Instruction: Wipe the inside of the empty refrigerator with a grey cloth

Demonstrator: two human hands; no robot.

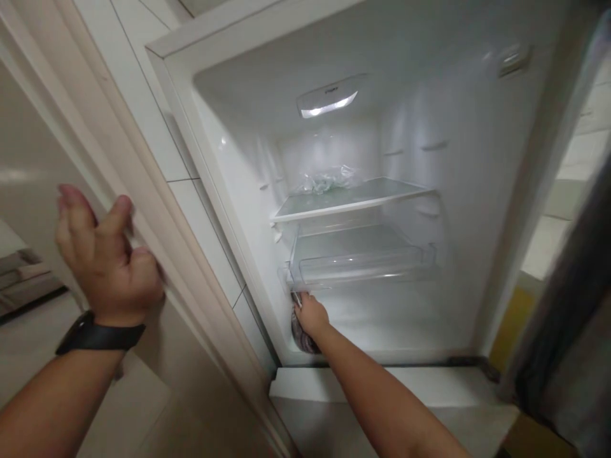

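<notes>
My right hand [313, 314] reaches low into an open refrigerator [377, 312]. Its fingers are closed on a dark patterned cloth [300, 331], which lies against the inner left wall near the floor of the compartment. Just above that hand is a clear plastic drawer [363, 264] under a glass shelf. My left hand [107, 254], with a black watch on the wrist, leans on the edge of a pale door frame [157, 210]. Its fingers are apart and slightly bent, with nothing in them.
A crumpled clear plastic bag [329, 180] lies on the upper glass shelf [353, 198]. A lit lamp [329, 103] is set in the top of the compartment. Dark fabric [558, 318] hangs at the right. White tiles [153, 114] stand between the frame and the refrigerator.
</notes>
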